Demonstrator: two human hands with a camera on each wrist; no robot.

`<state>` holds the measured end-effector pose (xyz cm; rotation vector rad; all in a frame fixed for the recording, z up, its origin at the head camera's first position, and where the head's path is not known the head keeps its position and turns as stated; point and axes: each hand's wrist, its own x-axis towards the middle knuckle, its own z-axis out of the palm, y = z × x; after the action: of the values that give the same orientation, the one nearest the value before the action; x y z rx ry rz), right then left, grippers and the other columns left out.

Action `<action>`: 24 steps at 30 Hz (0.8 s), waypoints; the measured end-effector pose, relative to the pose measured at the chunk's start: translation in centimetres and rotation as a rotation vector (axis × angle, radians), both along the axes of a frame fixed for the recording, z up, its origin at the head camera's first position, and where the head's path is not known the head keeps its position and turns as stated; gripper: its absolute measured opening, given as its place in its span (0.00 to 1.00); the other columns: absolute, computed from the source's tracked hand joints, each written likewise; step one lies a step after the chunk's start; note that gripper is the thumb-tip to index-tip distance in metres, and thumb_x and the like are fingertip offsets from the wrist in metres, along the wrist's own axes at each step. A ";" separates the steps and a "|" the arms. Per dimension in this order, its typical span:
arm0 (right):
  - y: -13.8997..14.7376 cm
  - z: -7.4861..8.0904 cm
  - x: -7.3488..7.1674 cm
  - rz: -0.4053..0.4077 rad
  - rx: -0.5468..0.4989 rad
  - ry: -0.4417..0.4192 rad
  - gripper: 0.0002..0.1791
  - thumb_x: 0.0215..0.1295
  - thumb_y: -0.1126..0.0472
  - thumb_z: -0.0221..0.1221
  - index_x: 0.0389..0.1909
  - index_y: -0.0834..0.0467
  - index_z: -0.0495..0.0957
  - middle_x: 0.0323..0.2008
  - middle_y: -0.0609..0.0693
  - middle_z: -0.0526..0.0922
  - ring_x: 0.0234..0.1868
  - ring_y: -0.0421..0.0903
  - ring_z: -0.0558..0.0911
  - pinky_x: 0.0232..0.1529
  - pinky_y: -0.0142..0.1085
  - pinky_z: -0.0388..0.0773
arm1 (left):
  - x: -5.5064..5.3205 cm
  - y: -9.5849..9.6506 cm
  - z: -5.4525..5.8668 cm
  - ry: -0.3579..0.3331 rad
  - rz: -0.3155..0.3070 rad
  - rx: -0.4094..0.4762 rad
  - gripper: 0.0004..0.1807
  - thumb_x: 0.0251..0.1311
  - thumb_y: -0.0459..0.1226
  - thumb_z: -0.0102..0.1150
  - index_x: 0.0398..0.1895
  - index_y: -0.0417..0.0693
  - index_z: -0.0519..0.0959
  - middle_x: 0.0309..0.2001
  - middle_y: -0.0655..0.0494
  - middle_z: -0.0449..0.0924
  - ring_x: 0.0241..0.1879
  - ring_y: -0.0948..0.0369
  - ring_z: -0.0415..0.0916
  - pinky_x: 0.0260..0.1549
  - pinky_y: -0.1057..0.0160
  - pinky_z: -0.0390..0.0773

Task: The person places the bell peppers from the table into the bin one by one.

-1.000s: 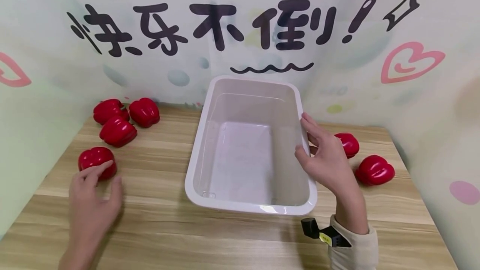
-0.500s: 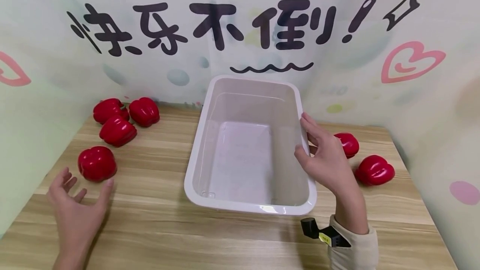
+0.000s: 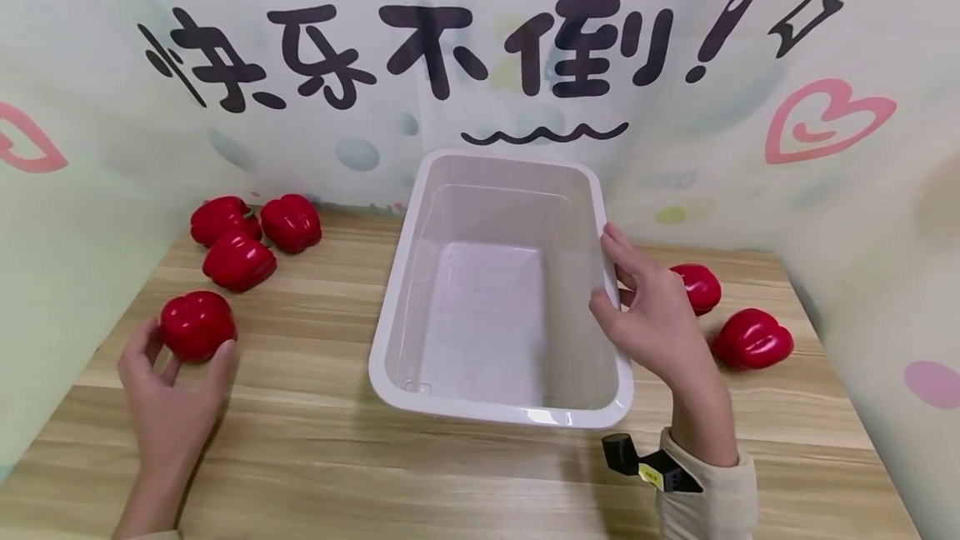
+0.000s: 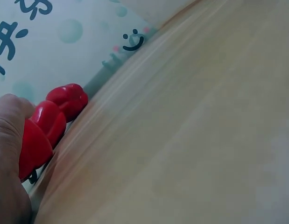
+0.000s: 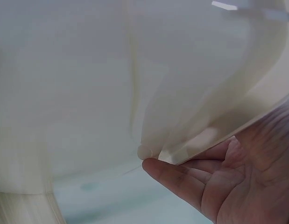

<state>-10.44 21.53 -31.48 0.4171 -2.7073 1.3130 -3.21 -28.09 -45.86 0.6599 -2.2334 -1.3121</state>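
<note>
At the left of the head view, my left hand (image 3: 168, 398) holds a red bell pepper (image 3: 197, 326) on the table, fingers along its left side and thumb at its right. The left wrist view shows the thumb side of this hand (image 4: 9, 154) against a pepper (image 4: 34, 150). My right hand (image 3: 660, 323) grips the right rim of a white plastic tub (image 3: 498, 413), thumb over the rim. In the right wrist view, its fingers (image 5: 181, 182) lie along the tub's outer wall (image 5: 88, 93). Nothing shows inside the tub.
Behind the left hand lie three more red peppers, one (image 3: 238, 261) nearest and two (image 3: 225, 220) (image 3: 291, 223) by the back wall. Two peppers (image 3: 753, 339) (image 3: 697, 288) lie right of the tub. A printed cloth (image 3: 480, 40) hangs behind the wooden table (image 3: 315, 457).
My left hand has drawn back from over the pepper, passed to its lower left with fingers spread, then closed in round it. The right hand and tub stay put.
</note>
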 end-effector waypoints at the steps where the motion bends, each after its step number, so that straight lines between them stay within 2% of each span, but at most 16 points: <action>1: 0.0 0.0 0.0 0.000 0.001 0.002 0.37 0.68 0.72 0.59 0.79 0.64 0.64 0.81 0.58 0.64 0.70 0.66 0.79 0.55 0.55 0.82 | -0.3 0.0 0.0 -0.007 -0.002 0.011 0.48 0.63 0.42 0.71 0.82 0.63 0.54 0.80 0.60 0.54 0.79 0.58 0.57 0.81 0.61 0.65; 4: 0.1 0.1 0.0 -0.002 0.003 0.002 0.37 0.68 0.72 0.59 0.79 0.64 0.64 0.81 0.58 0.64 0.70 0.66 0.78 0.55 0.55 0.82 | -0.9 -0.1 -0.1 -0.016 -0.003 0.019 0.48 0.63 0.44 0.70 0.82 0.64 0.54 0.80 0.60 0.54 0.79 0.60 0.56 0.79 0.65 0.63; 8: 0.1 0.0 0.0 -0.008 0.007 -0.008 0.37 0.68 0.71 0.59 0.79 0.64 0.64 0.81 0.58 0.64 0.70 0.65 0.79 0.54 0.55 0.83 | -1.6 -0.3 -0.2 0.008 -0.007 0.000 0.48 0.63 0.43 0.69 0.83 0.64 0.54 0.78 0.60 0.55 0.75 0.64 0.57 0.74 0.68 0.64; 10: 0.1 0.0 0.0 -0.011 0.009 -0.013 0.37 0.68 0.71 0.59 0.79 0.64 0.64 0.81 0.58 0.64 0.70 0.65 0.79 0.54 0.54 0.83 | -2.1 -0.5 -0.1 0.007 -0.007 -0.011 0.48 0.63 0.44 0.69 0.83 0.65 0.53 0.78 0.59 0.56 0.75 0.64 0.56 0.74 0.65 0.64; 16: 0.1 -0.2 -0.1 -0.009 -0.014 -0.019 0.37 0.69 0.72 0.59 0.79 0.65 0.63 0.82 0.56 0.64 0.70 0.64 0.79 0.56 0.54 0.83 | -3.6 -0.8 0.0 -0.048 0.011 0.000 0.50 0.63 0.46 0.69 0.83 0.71 0.50 0.81 0.59 0.54 0.80 0.59 0.53 0.80 0.48 0.63; 24: 0.2 -0.2 -0.1 -0.009 -0.045 -0.038 0.36 0.70 0.71 0.58 0.79 0.64 0.63 0.82 0.53 0.63 0.73 0.61 0.77 0.59 0.50 0.82 | -4.5 -0.6 0.2 -0.028 0.024 -0.024 0.49 0.62 0.46 0.72 0.82 0.70 0.54 0.80 0.58 0.59 0.79 0.57 0.56 0.79 0.51 0.65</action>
<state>-10.58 21.72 -31.71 0.3792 -2.7012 1.3906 -7.72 -28.70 -45.70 0.6980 -2.2527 -1.2701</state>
